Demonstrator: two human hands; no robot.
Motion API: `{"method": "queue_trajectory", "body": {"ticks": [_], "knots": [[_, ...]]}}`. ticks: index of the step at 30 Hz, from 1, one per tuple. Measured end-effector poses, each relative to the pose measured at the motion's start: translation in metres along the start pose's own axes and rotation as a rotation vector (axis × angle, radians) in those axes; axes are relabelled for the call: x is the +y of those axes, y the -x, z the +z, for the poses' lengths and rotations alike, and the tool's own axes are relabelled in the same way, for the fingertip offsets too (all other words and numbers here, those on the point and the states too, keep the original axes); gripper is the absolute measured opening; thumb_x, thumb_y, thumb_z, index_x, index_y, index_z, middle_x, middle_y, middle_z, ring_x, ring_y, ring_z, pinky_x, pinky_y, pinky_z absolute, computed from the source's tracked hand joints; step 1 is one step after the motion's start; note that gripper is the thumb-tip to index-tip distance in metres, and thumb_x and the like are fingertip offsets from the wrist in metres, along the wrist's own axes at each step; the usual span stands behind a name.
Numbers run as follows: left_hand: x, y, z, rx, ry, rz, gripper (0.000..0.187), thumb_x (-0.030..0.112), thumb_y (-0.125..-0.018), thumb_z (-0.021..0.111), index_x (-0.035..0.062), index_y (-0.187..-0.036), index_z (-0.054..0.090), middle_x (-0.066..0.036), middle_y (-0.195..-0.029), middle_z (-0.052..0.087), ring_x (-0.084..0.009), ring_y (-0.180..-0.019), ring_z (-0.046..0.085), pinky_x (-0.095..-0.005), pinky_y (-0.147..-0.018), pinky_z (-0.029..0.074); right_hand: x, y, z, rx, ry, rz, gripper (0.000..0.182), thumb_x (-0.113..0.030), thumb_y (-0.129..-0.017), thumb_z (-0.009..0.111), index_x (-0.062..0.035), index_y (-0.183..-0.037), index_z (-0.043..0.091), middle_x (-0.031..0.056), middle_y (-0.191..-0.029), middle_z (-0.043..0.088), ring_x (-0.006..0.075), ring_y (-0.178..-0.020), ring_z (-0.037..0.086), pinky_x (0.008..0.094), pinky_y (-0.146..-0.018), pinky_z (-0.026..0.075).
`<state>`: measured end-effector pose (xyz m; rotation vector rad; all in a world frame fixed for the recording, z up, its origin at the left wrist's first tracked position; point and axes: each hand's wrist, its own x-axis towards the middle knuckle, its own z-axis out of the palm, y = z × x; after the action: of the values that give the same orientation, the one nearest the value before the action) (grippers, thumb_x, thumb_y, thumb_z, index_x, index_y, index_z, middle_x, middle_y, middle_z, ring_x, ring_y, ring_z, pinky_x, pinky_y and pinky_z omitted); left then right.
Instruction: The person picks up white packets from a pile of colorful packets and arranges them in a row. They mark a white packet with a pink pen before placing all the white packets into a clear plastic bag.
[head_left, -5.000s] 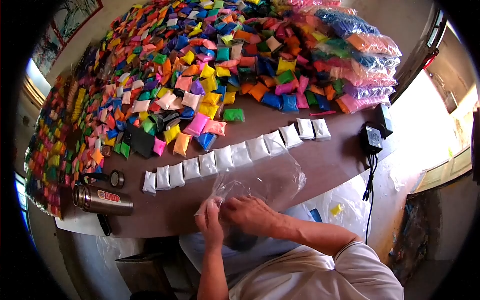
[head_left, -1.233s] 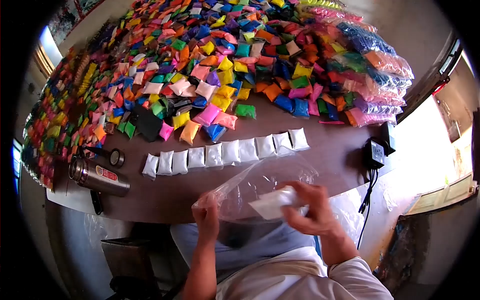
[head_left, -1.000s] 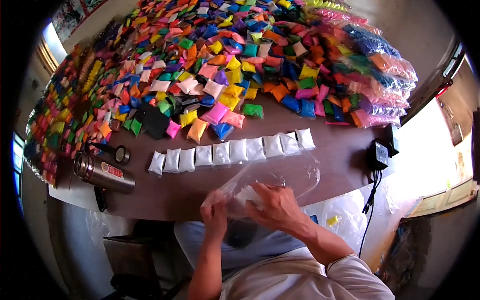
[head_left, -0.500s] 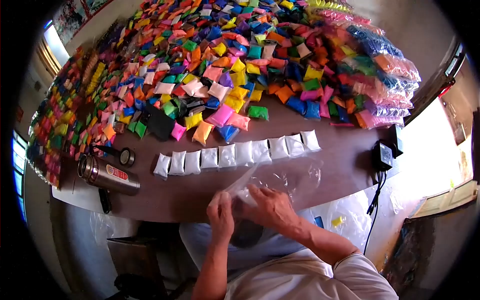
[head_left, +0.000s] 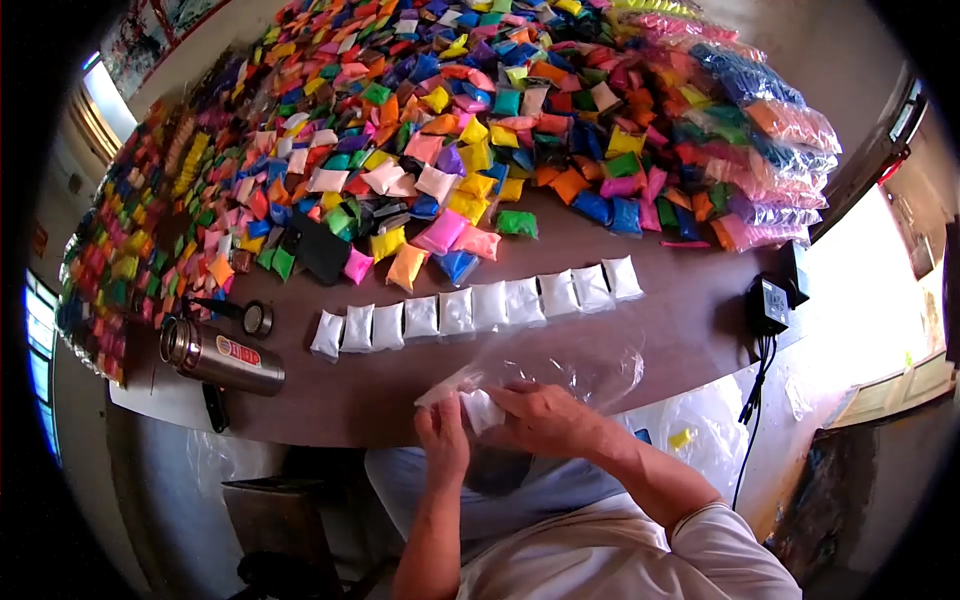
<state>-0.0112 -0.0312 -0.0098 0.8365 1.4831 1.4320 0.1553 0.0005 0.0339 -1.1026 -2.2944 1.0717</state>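
Two-handed hold on the bag (head_left: 585, 362) and packet (head_left: 481, 410), just off the table's near edge. With the left hand (head_left: 443, 438), pinches the gathered film, fingertips together, beside the packet. With the right hand (head_left: 545, 418), clamps the packet at its right side, fingers bent close together; cannot tell where the thumb presses. Shows the packet between both hands, tilted, with its long axis seemingly slanting from upper left to lower right, its far end partly covered by fingers. Spreads the bag from the left hand toward the right, its long axis roughly along the table's edge, slightly raised at the rounded right end.

Beyond, on the table (head_left: 680, 330), ten white packets (head_left: 489, 306) in a row, climbing gently to the right, long axes mostly running near to far. At left, near the edge, a flask (head_left: 225, 358) on its side, opening to the left.
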Motion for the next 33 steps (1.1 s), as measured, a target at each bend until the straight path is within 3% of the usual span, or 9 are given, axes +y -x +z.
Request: {"method": "queue_trajectory", "body": {"ticks": [7, 13, 20, 23, 25, 28, 29, 32, 33], "knots": [[-0.013, -0.003, -0.007, -0.079, 0.037, 0.032, 0.031, 0.028, -0.094, 0.057, -0.0001, -0.105, 0.061, -0.01, -0.102, 0.062, -0.0151, -0.091, 0.058, -0.031, -0.079, 0.046, -0.007, 0.008, -0.012, 0.004, -0.063, 0.058, 0.054, -0.03, -0.081, 0.069, -0.0006, -0.122, 0.052, 0.0242, -0.106, 0.061, 0.0425, -0.096, 0.06, 0.0438, -0.083, 0.049], [0.003, -0.001, -0.003, -0.161, 0.047, 0.092, 0.028, 0.023, -0.09, 0.062, 0.0, -0.106, 0.061, -0.006, -0.097, 0.061, -0.0123, -0.087, 0.056, -0.0277, -0.077, 0.046, 0.016, 0.003, 0.014, 0.193, -0.074, -0.145, 0.041, -0.023, -0.084, 0.065, 0.0, -0.117, 0.056, 0.0238, -0.105, 0.061, 0.0396, -0.091, 0.062, 0.0436, -0.076, 0.051], [-0.002, -0.006, -0.001, -0.143, -0.126, 0.189, 0.026, 0.018, -0.084, 0.067, -0.0009, -0.1, 0.063, -0.003, -0.09, 0.06, -0.0095, -0.078, 0.055, -0.0252, -0.069, 0.047, -0.001, 0.013, 0.008, 0.413, 0.11, -0.093, 0.03, -0.026, -0.083, 0.066, -0.0031, -0.102, 0.061, 0.018, -0.086, 0.065, 0.0368, -0.079, 0.064, 0.0428, -0.066, 0.052], [0.003, -0.004, -0.001, -0.131, -0.161, 0.158, 0.024, 0.02, -0.084, 0.066, -0.0014, -0.095, 0.064, -0.003, -0.088, 0.062, -0.0089, -0.078, 0.056, -0.0244, -0.068, 0.046, -0.019, 0.035, -0.033, 0.321, 0.022, -0.244, 0.022, -0.013, -0.078, 0.071, -0.0017, -0.093, 0.06, 0.0162, -0.078, 0.064, 0.0314, -0.064, 0.063, 0.0391, -0.059, 0.051], [0.002, -0.006, 0.001, -0.133, -0.148, 0.149, 0.024, 0.02, -0.084, 0.066, -0.0013, -0.095, 0.064, -0.003, -0.087, 0.062, -0.0091, -0.078, 0.057, -0.0244, -0.068, 0.046, -0.024, 0.055, -0.075, 0.51, 0.0, -0.389, 0.018, -0.002, -0.075, 0.073, -0.0022, -0.089, 0.061, 0.0119, -0.074, 0.065, 0.0249, -0.057, 0.062, 0.0336, -0.052, 0.049], [-0.006, -0.004, 0.0, -0.14, -0.094, 0.152, 0.025, 0.02, -0.085, 0.066, -0.0007, -0.099, 0.063, -0.003, -0.087, 0.061, -0.0099, -0.08, 0.057, -0.0248, -0.067, 0.047, 0.005, 0.061, -0.123, 0.91, 0.361, -0.095, 0.007, 0.002, -0.078, 0.066, -0.0021, -0.084, 0.066, 0.0095, -0.07, 0.065, 0.0205, -0.055, 0.062, 0.0266, -0.052, 0.049], [-0.004, -0.002, 0.003, -0.104, -0.067, 0.151, 0.025, 0.019, -0.085, 0.065, -0.0006, -0.1, 0.062, -0.003, -0.09, 0.06, -0.0096, -0.08, 0.056, -0.025, -0.067, 0.046, 0.02, 0.058, -0.133, 0.89, 0.27, 0.132, 0.02, 0.001, -0.077, 0.062, -0.002, -0.096, 0.066, 0.0132, -0.083, 0.067, 0.0246, -0.073, 0.066, 0.0314, -0.066, 0.053], [-0.007, -0.004, 0.001, -0.081, -0.085, 0.182, 0.023, 0.017, -0.086, 0.064, -0.0001, -0.101, 0.062, -0.003, -0.093, 0.058, -0.0088, -0.078, 0.053, -0.0253, -0.066, 0.045, 0.083, 0.039, -0.152, 0.715, 0.517, 0.062, 0.039, -0.001, -0.073, 0.063, -0.002, -0.111, 0.062, 0.0184, -0.111, 0.063, 0.0299, -0.105, 0.06, 0.0381, -0.091, 0.048], [-0.008, -0.004, 0.001, -0.09, -0.086, 0.202, 0.022, 0.016, -0.085, 0.064, 0.0001, -0.1, 0.063, -0.002, -0.091, 0.057, -0.0087, -0.077, 0.052, -0.0252, -0.065, 0.044, 0.102, 0.036, -0.148, 0.713, 0.522, 0.058, 0.039, -0.001, -0.073, 0.063, -0.002, -0.111, 0.062, 0.0184, -0.111, 0.063, 0.0299, -0.105, 0.06, 0.0381, -0.091, 0.048]]}}
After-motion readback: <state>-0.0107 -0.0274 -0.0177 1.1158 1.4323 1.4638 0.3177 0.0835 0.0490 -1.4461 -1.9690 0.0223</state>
